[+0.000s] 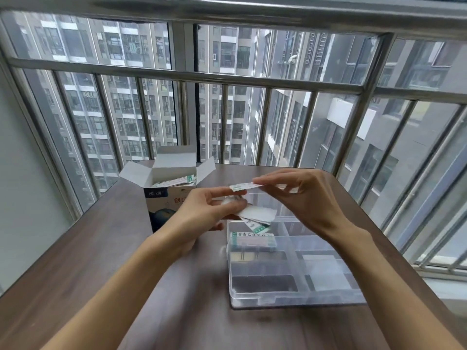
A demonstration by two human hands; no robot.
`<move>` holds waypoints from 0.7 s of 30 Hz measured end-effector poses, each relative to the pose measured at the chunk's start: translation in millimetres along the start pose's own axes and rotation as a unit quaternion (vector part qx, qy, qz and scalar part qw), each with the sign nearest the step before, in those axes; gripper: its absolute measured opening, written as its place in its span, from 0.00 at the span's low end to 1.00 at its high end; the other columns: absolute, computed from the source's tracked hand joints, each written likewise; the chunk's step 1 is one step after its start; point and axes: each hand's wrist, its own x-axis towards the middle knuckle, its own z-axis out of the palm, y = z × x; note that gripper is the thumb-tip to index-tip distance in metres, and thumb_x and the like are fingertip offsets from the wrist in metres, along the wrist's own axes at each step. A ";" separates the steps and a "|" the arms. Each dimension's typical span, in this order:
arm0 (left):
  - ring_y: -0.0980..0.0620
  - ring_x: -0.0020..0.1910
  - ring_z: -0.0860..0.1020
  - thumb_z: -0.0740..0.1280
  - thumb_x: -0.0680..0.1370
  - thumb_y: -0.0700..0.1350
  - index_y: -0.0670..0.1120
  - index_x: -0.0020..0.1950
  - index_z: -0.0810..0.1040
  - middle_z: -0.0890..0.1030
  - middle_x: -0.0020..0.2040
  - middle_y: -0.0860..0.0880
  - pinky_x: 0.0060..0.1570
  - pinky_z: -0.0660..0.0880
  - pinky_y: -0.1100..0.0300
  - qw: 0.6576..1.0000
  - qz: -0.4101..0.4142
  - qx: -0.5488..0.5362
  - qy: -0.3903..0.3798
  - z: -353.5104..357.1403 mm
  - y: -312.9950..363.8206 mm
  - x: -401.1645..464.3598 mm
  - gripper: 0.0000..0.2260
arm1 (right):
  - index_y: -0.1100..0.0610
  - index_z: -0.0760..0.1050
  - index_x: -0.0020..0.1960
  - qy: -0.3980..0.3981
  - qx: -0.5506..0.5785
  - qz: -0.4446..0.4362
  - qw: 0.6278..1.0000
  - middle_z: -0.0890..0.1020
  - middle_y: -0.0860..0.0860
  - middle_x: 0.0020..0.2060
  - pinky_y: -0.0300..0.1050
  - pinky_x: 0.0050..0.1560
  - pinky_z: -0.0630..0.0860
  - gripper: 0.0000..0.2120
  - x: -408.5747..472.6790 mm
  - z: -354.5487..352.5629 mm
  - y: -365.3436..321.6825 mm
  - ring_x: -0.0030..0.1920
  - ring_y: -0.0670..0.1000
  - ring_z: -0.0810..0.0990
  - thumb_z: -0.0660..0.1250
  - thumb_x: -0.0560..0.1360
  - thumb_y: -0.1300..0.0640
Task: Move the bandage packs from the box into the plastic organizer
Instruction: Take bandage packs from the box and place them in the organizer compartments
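The right hand (300, 195) pinches one bandage pack (244, 186) by its right end, and the left hand's fingertips (227, 191) touch its other end, so the pack lies long ways from left to right, held up in the air. The left hand (202, 210) also holds a small bunch of packs (257, 215) lower down. The plastic organizer (290, 296) sits on the table (101, 248) right under both hands, with a pile of packs (252, 239) in a far left slot. The box (166, 195) stands open to the left. The right hand looks best placed to go straight down, and the slots near it look free.
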 end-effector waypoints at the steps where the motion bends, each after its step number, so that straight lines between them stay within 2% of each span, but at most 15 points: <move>1: 0.61 0.38 0.82 0.72 0.74 0.44 0.49 0.55 0.82 0.86 0.43 0.49 0.26 0.67 0.74 1.000 0.000 -0.012 0.000 -1.0 1.0 -0.3 0.10 | 0.49 0.82 0.52 0.005 -0.003 -0.012 1.000 0.85 0.46 0.45 0.45 0.37 0.81 0.11 0.0 0.5 0.7 0.39 0.46 0.83 0.69 0.71 0.49; 5: 0.62 0.39 0.82 0.74 0.67 0.49 0.52 0.52 0.80 0.86 0.42 0.51 0.29 0.66 0.68 0.999 -0.002 -0.033 0.006 -7.8 6.4 -0.9 0.14 | 0.49 0.81 0.53 0.010 0.007 -0.020 1.000 0.83 0.49 0.51 0.48 0.46 0.81 0.11 1.0 -0.8 -1.1 0.49 0.48 0.82 0.67 0.71 0.51; 9: 0.62 0.38 0.81 0.74 0.60 0.51 0.52 0.52 0.81 0.86 0.43 0.50 0.31 0.64 0.65 0.999 -0.003 -0.034 -0.003 -14.2 9.1 -0.4 0.20 | 0.48 0.81 0.53 0.011 -0.023 -0.035 0.999 0.83 0.49 0.52 0.51 0.47 0.81 0.11 -0.7 -1.8 2.3 0.51 0.49 0.81 0.67 0.71 0.52; 12: 0.62 0.40 0.81 0.74 0.62 0.51 0.49 0.54 0.83 0.86 0.45 0.49 0.26 0.64 0.70 0.999 -0.016 -0.049 -0.015 -15.8 7.0 1.7 0.21 | 0.50 0.82 0.53 0.012 -0.006 -0.035 0.999 0.82 0.49 0.52 0.48 0.48 0.81 0.11 -0.8 -0.2 1.4 0.51 0.48 0.81 0.68 0.71 0.53; 14: 0.63 0.38 0.80 0.73 0.66 0.49 0.48 0.54 0.83 0.86 0.43 0.50 0.24 0.63 0.72 0.998 -0.031 -0.060 -0.007 -15.7 4.0 4.3 0.17 | 0.51 0.81 0.53 -0.005 0.018 -0.027 0.999 0.82 0.49 0.52 0.45 0.49 0.80 0.11 0.2 3.0 0.1 0.52 0.47 0.81 0.69 0.71 0.56; 17: 0.63 0.32 0.79 0.73 0.72 0.44 0.49 0.52 0.81 0.85 0.37 0.51 0.24 0.63 0.71 0.998 -0.038 -0.041 0.019 -17.9 -1.9 7.4 0.09 | 0.51 0.80 0.57 -0.087 0.105 0.043 0.990 0.81 0.47 0.54 0.44 0.52 0.79 0.16 1.1 1.7 0.6 0.54 0.45 0.79 0.72 0.70 0.60; 20: 0.60 0.33 0.78 0.74 0.72 0.44 0.48 0.52 0.81 0.85 0.39 0.48 0.23 0.64 0.70 0.999 -0.017 0.015 0.031 -19.2 -6.4 10.0 0.10 | 0.38 0.68 0.67 -0.262 0.242 0.183 0.916 0.73 0.41 0.63 0.41 0.61 0.75 0.32 -0.2 -11.6 4.4 0.62 0.43 0.74 0.76 0.66 0.54; 21: 0.59 0.34 0.77 0.74 0.71 0.45 0.47 0.52 0.82 0.85 0.40 0.47 0.23 0.64 0.70 0.999 -0.010 0.029 0.034 -18.9 -7.9 10.7 0.11 | 0.36 0.65 0.67 -0.282 0.253 0.206 0.902 0.72 0.41 0.64 0.40 0.61 0.74 0.36 -0.9 -13.3 5.1 0.63 0.42 0.74 0.76 0.65 0.51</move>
